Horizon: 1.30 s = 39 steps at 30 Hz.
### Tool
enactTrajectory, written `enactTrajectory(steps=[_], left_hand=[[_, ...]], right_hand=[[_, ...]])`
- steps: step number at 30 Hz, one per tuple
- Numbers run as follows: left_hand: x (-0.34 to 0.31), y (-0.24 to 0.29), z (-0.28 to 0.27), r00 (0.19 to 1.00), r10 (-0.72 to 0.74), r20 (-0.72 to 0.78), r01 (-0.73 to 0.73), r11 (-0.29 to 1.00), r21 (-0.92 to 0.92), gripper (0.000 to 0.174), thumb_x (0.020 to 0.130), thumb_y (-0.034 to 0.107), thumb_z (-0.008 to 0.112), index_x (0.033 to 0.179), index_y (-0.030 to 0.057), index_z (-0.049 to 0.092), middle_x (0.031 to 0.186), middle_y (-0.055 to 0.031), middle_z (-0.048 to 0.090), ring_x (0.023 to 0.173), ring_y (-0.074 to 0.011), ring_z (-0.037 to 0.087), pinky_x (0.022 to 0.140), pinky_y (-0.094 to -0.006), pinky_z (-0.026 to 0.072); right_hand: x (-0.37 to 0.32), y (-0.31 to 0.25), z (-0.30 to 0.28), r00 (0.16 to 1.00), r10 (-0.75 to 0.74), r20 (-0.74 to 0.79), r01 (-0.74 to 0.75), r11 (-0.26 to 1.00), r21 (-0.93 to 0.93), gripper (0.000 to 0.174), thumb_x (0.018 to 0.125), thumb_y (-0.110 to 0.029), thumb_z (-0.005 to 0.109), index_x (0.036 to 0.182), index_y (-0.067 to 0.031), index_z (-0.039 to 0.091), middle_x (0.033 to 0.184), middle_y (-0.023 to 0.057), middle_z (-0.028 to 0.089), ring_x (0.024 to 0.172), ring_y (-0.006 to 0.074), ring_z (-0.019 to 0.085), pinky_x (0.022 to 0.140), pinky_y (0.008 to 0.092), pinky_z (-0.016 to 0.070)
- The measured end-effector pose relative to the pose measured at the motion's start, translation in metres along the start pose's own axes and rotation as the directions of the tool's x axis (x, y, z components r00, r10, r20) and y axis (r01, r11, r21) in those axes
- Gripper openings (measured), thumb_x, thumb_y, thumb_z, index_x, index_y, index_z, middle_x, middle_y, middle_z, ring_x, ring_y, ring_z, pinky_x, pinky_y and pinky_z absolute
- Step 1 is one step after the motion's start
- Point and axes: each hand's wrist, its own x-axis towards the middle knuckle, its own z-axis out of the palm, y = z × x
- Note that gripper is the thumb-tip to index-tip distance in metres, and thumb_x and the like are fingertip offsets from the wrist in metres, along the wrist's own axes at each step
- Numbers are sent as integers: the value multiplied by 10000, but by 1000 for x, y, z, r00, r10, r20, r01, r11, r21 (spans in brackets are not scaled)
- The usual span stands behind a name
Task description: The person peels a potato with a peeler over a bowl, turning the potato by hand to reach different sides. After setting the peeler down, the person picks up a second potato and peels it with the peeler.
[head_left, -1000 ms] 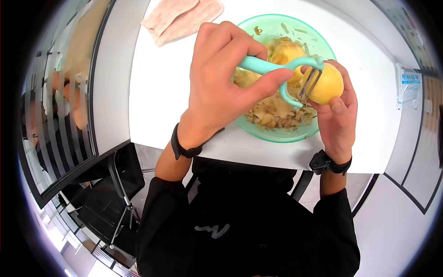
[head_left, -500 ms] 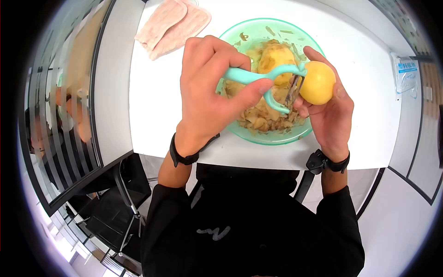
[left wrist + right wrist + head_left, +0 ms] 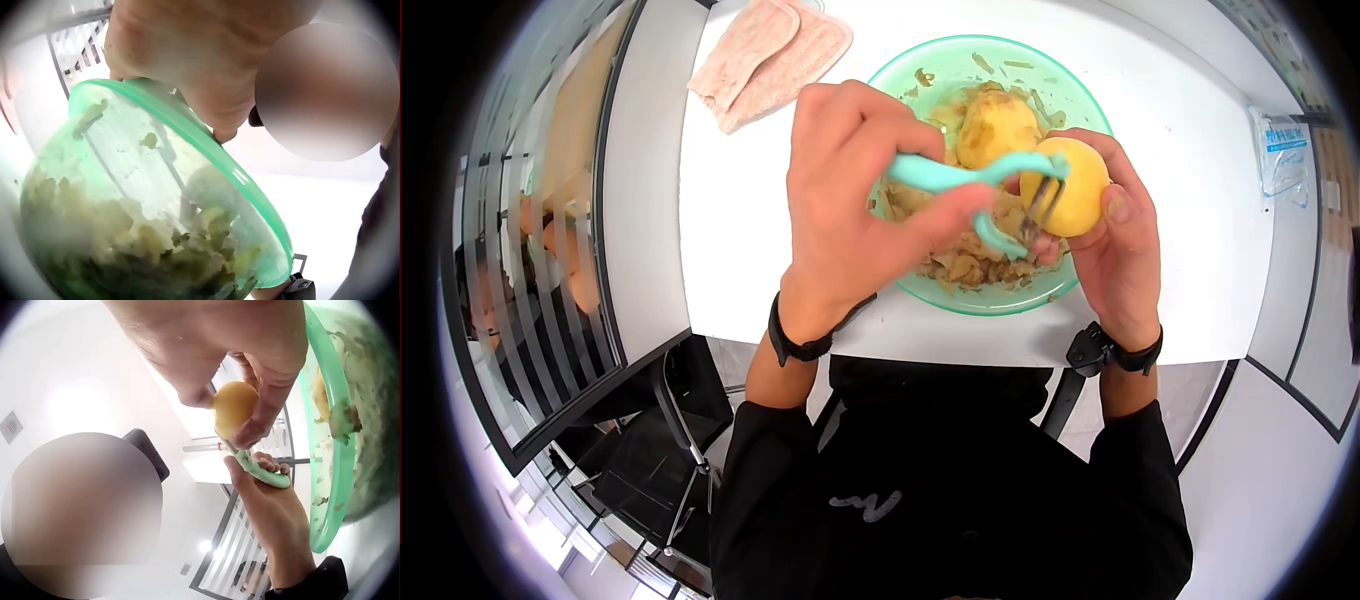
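My left hand (image 3: 850,200) grips a mint-green Y-shaped peeler (image 3: 930,173) by its handle, thumb along its near side. The peeler's metal blade lies across the left side of a peeled yellow potato (image 3: 1080,190). My right hand (image 3: 1125,265) holds that potato, thumb on its near right side and fingers behind it. Both are above a green translucent bowl (image 3: 1090,95). In the bowl lie another mostly peeled potato (image 3: 992,130) and a heap of brownish peelings (image 3: 970,270). The right wrist view shows the potato (image 3: 236,406) between fingers and thumb, the peeler (image 3: 265,475) close against it.
The bowl stands on a white table (image 3: 750,230). A folded pink cloth (image 3: 775,60) lies at the back left, and a plastic packet (image 3: 1283,160) is at the right edge. A black chair (image 3: 660,460) stands beyond the table's left side.
The peeler's blade has gone from beside the potato half a second ago to across its left side now. The potato has shifted slightly left in my right hand. The head view has moved a little.
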Motion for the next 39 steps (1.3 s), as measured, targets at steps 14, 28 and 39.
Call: enactTrajectory(steps=[14,28,39], left_hand=[[2,3,-3,999,20,27,-19,999,-26,381,603,247,947,850,112,691,885,-33,599,892,-244,517,735,-346,434],[-2,-3,-4,996,-85,-1,85,996,22,374,807,408,816,867,70,669,899,-57,589,914,-232,515,794,-352,418],[0,-2,-4,1000,-8,1,8,1000,1,366,630,251,940,854,102,692,895,-33,605,894,-235,512,744,-342,433]], right_hand=[[-1,-2,0,1000,-1,29,3,999,-48,532,992,-307,583,1411,13,512,1122,134,684,829,183,700,683,276,567],[-2,-1,-2,999,-5,39,9,995,-98,561,992,-381,579,1399,6,566,1200,135,659,846,152,667,665,249,540],[-1,-3,-2,996,44,74,-39,997,-70,584,1004,-412,554,1392,25,569,1140,134,684,800,151,670,632,245,527]])
